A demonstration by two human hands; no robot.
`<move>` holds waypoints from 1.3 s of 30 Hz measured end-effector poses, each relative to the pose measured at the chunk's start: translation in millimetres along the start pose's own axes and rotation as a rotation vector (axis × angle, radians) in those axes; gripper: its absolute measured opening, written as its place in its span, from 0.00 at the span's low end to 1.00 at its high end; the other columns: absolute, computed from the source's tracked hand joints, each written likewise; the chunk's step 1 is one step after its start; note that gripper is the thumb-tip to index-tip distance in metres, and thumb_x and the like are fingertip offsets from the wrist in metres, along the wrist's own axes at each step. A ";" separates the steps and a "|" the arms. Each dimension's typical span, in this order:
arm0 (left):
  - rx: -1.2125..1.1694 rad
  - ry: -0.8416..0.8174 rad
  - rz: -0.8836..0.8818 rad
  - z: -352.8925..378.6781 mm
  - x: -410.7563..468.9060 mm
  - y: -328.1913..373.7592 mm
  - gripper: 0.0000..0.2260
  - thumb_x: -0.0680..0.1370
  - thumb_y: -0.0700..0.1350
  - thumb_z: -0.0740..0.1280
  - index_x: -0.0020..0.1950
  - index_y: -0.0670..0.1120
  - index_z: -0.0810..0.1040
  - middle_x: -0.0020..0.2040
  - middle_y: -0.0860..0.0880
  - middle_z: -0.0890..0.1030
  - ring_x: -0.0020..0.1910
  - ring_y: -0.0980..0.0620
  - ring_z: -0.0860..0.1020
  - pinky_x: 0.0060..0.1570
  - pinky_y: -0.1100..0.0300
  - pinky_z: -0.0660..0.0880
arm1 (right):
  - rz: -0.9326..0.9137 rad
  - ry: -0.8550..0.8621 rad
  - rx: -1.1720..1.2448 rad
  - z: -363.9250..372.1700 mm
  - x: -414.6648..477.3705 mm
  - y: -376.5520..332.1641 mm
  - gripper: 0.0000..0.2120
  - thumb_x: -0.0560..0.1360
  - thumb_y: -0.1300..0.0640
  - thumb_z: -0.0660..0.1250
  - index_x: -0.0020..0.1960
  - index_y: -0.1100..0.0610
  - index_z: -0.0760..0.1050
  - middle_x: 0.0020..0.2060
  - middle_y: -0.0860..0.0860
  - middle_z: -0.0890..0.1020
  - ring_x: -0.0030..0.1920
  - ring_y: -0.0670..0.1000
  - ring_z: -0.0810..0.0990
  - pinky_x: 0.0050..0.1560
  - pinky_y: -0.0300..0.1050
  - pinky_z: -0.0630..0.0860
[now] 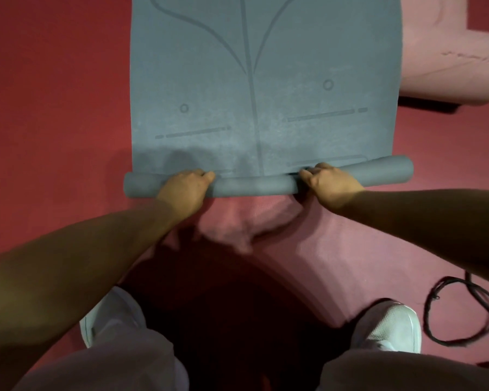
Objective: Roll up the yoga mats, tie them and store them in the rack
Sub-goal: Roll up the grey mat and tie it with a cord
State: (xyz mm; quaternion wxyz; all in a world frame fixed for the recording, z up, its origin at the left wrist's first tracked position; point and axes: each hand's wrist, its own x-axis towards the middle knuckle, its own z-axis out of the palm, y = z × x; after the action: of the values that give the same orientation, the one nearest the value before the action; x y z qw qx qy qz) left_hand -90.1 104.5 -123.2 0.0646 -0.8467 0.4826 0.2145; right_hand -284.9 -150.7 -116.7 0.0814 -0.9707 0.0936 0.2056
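A grey-blue yoga mat [263,80] with printed guide lines lies flat on the red floor, stretching away from me. Its near end is rolled into a thin tube [254,186] that runs across the view. My left hand [185,187] grips the roll left of centre, fingers curled over its top. My right hand [329,182] grips the roll right of centre in the same way. The right end of the roll sits slightly farther from me than the left end.
A pink mat or cushion [446,49] lies at the upper right beside the grey mat. A black cable [463,311] loops on the floor at the lower right. My white shoes [390,325] stand just behind the roll.
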 end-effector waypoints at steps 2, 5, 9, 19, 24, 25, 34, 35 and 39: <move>0.042 0.094 0.013 3.8 -3.7 1.6 0.16 0.70 0.38 0.65 0.58 0.42 0.77 0.54 0.40 0.78 0.53 0.37 0.76 0.54 0.47 0.72 | 0.020 -0.016 0.043 -2.6 5.7 4.5 0.18 0.79 0.64 0.57 0.67 0.60 0.72 0.63 0.59 0.74 0.62 0.61 0.73 0.62 0.51 0.70; 0.218 0.213 0.100 8.6 -11.8 -3.5 0.20 0.69 0.50 0.64 0.55 0.40 0.79 0.53 0.40 0.75 0.50 0.39 0.73 0.48 0.47 0.70 | 0.027 -0.061 0.148 -10.3 13.6 13.2 0.10 0.77 0.62 0.64 0.57 0.61 0.79 0.54 0.60 0.72 0.55 0.63 0.75 0.55 0.50 0.70; 0.292 0.071 0.086 6.6 -2.0 -11.8 0.32 0.68 0.56 0.76 0.64 0.39 0.75 0.56 0.41 0.74 0.53 0.40 0.72 0.51 0.47 0.73 | 0.067 -0.066 0.181 -24.3 32.2 17.4 0.13 0.75 0.59 0.71 0.59 0.59 0.79 0.53 0.58 0.76 0.53 0.61 0.78 0.51 0.48 0.72; -0.079 -0.072 -0.099 -33.8 26.1 -11.1 0.15 0.75 0.35 0.63 0.60 0.47 0.70 0.51 0.45 0.82 0.52 0.42 0.80 0.47 0.52 0.76 | 0.112 0.140 -0.100 -26.3 33.7 14.0 0.11 0.78 0.59 0.63 0.55 0.63 0.80 0.50 0.62 0.78 0.52 0.64 0.75 0.49 0.54 0.73; -0.038 0.131 -0.092 -10.5 23.1 -10.0 0.12 0.75 0.36 0.65 0.58 0.39 0.75 0.57 0.38 0.76 0.56 0.36 0.74 0.54 0.47 0.70 | 0.008 0.028 -0.158 -20.0 24.9 25.0 0.32 0.73 0.43 0.71 0.65 0.66 0.73 0.57 0.62 0.76 0.58 0.63 0.74 0.59 0.55 0.72; 0.060 0.185 -0.072 -6.1 21.2 -11.9 0.14 0.75 0.39 0.66 0.60 0.39 0.76 0.58 0.38 0.74 0.55 0.36 0.72 0.54 0.46 0.69 | 0.014 -0.004 -0.148 -19.3 26.3 27.4 0.35 0.72 0.44 0.72 0.70 0.66 0.70 0.60 0.61 0.74 0.60 0.62 0.72 0.62 0.55 0.71; 0.398 -0.013 -0.069 -18.1 30.0 -3.9 0.32 0.74 0.55 0.71 0.70 0.41 0.65 0.63 0.43 0.67 0.61 0.43 0.68 0.57 0.51 0.70 | 0.117 -0.101 0.006 -38.8 51.0 28.7 0.20 0.75 0.57 0.68 0.66 0.58 0.75 0.58 0.56 0.77 0.61 0.59 0.76 0.57 0.50 0.74; 0.401 -0.011 -0.068 -20.1 32.0 -4.1 0.28 0.75 0.52 0.70 0.69 0.41 0.66 0.62 0.43 0.68 0.61 0.42 0.68 0.56 0.51 0.70 | 0.115 -0.106 0.016 -40.4 50.5 29.5 0.20 0.75 0.56 0.68 0.66 0.58 0.75 0.58 0.56 0.77 0.61 0.59 0.76 0.57 0.50 0.73; 0.375 -0.019 -0.011 -30.5 39.1 -11.8 0.20 0.77 0.48 0.67 0.66 0.41 0.72 0.59 0.43 0.73 0.58 0.41 0.71 0.52 0.51 0.72 | 0.112 -0.118 0.061 -44.3 48.7 30.1 0.22 0.75 0.50 0.68 0.66 0.58 0.75 0.59 0.57 0.78 0.62 0.59 0.76 0.60 0.50 0.72</move>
State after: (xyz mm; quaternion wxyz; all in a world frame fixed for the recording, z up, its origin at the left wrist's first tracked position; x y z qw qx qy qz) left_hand -53.6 70.2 -113.6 0.2270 -0.8203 0.5090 0.1284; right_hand -230.7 -195.7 -100.5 0.1049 -0.9472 0.1490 0.2638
